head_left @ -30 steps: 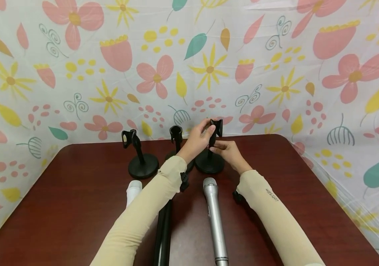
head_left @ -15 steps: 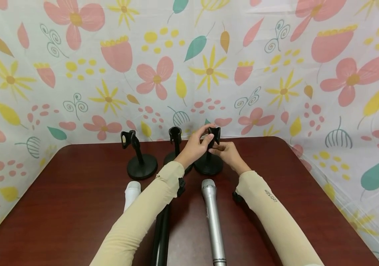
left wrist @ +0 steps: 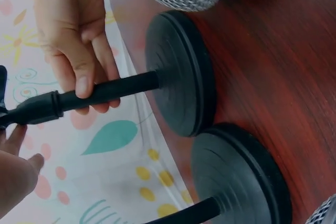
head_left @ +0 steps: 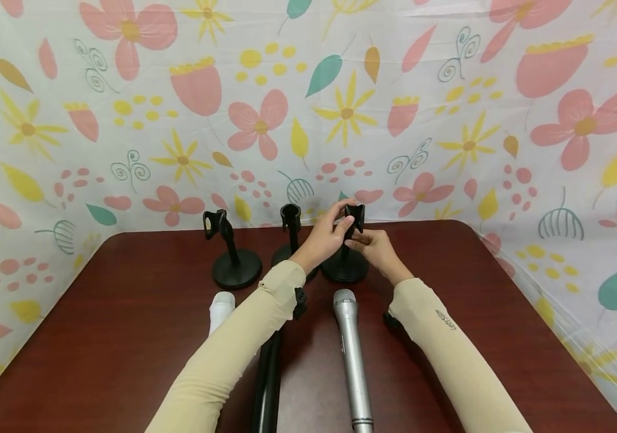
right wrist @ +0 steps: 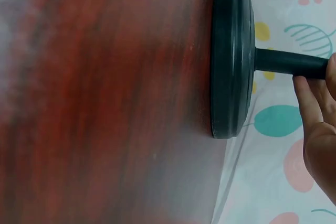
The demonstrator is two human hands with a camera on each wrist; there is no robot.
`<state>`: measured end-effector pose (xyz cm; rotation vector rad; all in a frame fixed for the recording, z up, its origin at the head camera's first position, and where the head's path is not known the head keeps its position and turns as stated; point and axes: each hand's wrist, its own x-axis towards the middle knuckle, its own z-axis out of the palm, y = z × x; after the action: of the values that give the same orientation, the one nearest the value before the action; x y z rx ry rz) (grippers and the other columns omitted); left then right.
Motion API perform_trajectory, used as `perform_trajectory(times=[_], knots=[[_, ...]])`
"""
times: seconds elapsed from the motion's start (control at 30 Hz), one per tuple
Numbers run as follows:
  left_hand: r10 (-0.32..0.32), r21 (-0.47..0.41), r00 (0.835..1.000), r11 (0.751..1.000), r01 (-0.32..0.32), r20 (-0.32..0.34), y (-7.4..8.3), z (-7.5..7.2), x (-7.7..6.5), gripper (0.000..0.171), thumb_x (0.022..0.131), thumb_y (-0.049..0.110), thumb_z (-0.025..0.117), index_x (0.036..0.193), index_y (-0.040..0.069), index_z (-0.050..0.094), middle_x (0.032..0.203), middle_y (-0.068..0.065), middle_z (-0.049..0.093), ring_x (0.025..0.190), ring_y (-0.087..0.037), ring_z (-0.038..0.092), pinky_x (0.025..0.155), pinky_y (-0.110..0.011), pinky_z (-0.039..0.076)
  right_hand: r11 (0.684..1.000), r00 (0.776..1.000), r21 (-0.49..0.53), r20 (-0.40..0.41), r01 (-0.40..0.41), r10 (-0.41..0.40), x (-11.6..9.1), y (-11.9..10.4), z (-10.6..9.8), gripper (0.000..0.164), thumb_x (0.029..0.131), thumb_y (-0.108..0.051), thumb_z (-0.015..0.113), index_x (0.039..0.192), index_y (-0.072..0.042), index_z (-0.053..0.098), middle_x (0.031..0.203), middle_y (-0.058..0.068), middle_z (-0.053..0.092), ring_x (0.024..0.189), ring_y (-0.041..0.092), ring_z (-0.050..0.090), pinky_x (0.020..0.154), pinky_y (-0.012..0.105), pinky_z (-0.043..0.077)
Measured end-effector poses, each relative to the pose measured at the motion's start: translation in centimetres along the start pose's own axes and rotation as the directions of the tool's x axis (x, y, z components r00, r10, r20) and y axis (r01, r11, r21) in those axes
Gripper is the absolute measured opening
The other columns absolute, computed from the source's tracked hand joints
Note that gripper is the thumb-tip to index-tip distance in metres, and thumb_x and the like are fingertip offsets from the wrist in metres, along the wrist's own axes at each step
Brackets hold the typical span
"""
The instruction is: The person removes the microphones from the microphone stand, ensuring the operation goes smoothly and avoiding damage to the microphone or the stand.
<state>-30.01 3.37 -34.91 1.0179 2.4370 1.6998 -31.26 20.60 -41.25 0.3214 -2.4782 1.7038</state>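
Note:
At the table's back edge stands a black desktop microphone stand [head_left: 344, 269], the rightmost of three. My left hand [head_left: 326, 240] holds its clip [head_left: 357, 218] at the top, thumb and fingers on either side. Lower down, my right hand [head_left: 377, 252] pinches the pole between thumb and fingers. The left wrist view shows that pole [left wrist: 126, 86] running from its round base [left wrist: 176, 72], with the right hand's thumb across it. In the right wrist view the fingers [right wrist: 308, 100] touch the pole near the frame's edge. The clip itself is mostly cut off in the left wrist view.
Two more black stands, one at left [head_left: 237, 269] and one in the middle [head_left: 290, 218], stand beside it. A silver microphone [head_left: 353, 361], a black tube-like shaft [head_left: 268, 382] and a white microphone [head_left: 222, 308] lie in front, the latter two partly behind the left sleeve. A floral cloth [head_left: 308, 108] hangs behind.
The clip and my left hand have come down slightly, and the clip sits at a different angle. My right hand stays on the pole. The view has shifted a little.

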Motion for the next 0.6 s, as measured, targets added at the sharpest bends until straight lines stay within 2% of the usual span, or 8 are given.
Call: perform_trajectory(times=[0.13,0.2,0.27,0.37,0.43,0.5,0.6], knots=[[-0.064,0.004,0.998,0.998,0.064,0.022,0.5,0.0,0.0,0.048,0.104,0.030,0.039,0.149,0.015,0.032,0.153,-0.006,0.032,0.140,-0.022,0.031,0.108,-0.039,0.037,0.999,1.000,-0.043,0.006,0.018,-0.017,-0.3,-0.1,-0.2,0.037,0.092,-0.008,0.065,0.126,0.005,0.059,0.123,0.025,0.060,0.116,0.035,0.057,0.095,0.045,0.048],[-0.109,0.022,0.994,0.994,0.108,0.030,0.7,0.0,-0.3,0.053,0.103,0.035,0.038,0.151,0.015,0.028,0.155,-0.008,0.028,0.142,-0.024,0.029,0.109,-0.041,0.036,0.990,0.999,-0.133,0.012,0.041,-0.039,-0.7,-0.2,-0.2,0.036,0.093,-0.011,0.064,0.125,0.005,0.061,0.122,0.025,0.061,0.114,0.035,0.059,0.093,0.046,0.050],[-0.165,0.046,0.986,0.985,0.164,0.030,0.7,0.2,-0.8,0.059,0.103,0.040,0.040,0.153,0.015,0.023,0.156,-0.009,0.025,0.142,-0.025,0.027,0.109,-0.043,0.036,0.968,0.999,-0.247,0.027,0.049,-0.043,-1.2,-0.4,-0.2,0.035,0.095,-0.014,0.063,0.124,0.006,0.061,0.121,0.025,0.062,0.111,0.037,0.060,0.091,0.048,0.051],[-0.270,0.084,0.963,0.960,0.267,0.022,1.0,0.5,-1.7,0.063,0.102,0.041,0.044,0.153,0.012,0.022,0.156,-0.010,0.027,0.142,-0.026,0.028,0.110,-0.044,0.034,0.921,0.997,-0.387,0.070,0.034,-0.008,-2.2,-0.7,-0.5,0.035,0.097,-0.015,0.060,0.123,0.008,0.060,0.119,0.026,0.062,0.108,0.039,0.061,0.087,0.051,0.051],[-0.335,0.088,0.941,0.939,0.332,0.033,1.3,0.5,-2.5,0.062,0.101,0.039,0.046,0.152,0.011,0.024,0.154,-0.010,0.030,0.140,-0.026,0.031,0.109,-0.044,0.035,0.907,0.994,-0.421,0.105,0.016,0.031,-3.0,-1.1,-0.9,0.037,0.098,-0.015,0.057,0.126,0.009,0.057,0.122,0.027,0.060,0.111,0.041,0.058,0.088,0.052,0.050],[-0.381,0.082,0.922,0.923,0.375,0.066,1.7,0.2,-3.4,0.059,0.102,0.035,0.048,0.151,0.010,0.027,0.153,-0.010,0.033,0.139,-0.026,0.033,0.109,-0.044,0.036,0.903,0.991,-0.429,0.128,0.015,0.045,-3.8,-1.5,-1.3,0.037,0.098,-0.014,0.056,0.128,0.009,0.055,0.124,0.027,0.058,0.112,0.042,0.057,0.088,0.053,0.049],[-0.408,0.068,0.903,0.913,0.402,0.137,2.2,-0.7,-5.0,0.053,0.102,0.031,0.048,0.148,0.009,0.034,0.150,-0.011,0.038,0.137,-0.026,0.037,0.107,-0.043,0.038,0.905,0.990,-0.424,0.135,0.030,0.030,-5.2,-2.1,-2.1,0.037,0.099,-0.011,0.053,0.131,0.008,0.052,0.128,0.027,0.056,0.114,0.042,0.055,0.091,0.054,0.048]])
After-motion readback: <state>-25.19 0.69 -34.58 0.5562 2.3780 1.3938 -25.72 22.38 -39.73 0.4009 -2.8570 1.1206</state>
